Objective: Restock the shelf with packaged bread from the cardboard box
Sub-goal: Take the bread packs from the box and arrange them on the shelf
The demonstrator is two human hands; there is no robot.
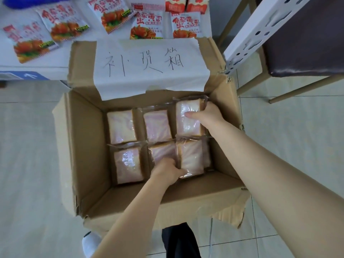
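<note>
My right grip (205, 116) is closed around the far-right bread packet (188, 119) in the cardboard box (83, 146), thumb laid flat across its clear wrapper and the other fingers wrapped over its outer edge against the box wall. My left grip (168, 171) is curled onto the near-right bread packet (192, 157), thumb pressing the crinkled plastic at its near corner while the fingers dig down into the gap between that packet and the near-middle packet (162, 151) beside it. Both packets sit down inside the box; whether either is lifted off the bottom I cannot tell. Left of my right grip lie the far-middle packet (157, 125) and the far-left packet (122, 126), and left of my left grip lies the near-left packet (128, 165), all flat in two rows of three. Beyond my right grip the far box flap stands up with a white paper label (149, 66) bearing handwritten characters. Past that flap, red-printed snack packets (64, 23) lie spread on a white shelf (33, 68). Beyond and to the right of my right grip, a perforated white shelf post (260, 28) leans across a dark-seated chair (307, 43). The box rests on a pale tiled floor (28, 146).
</note>
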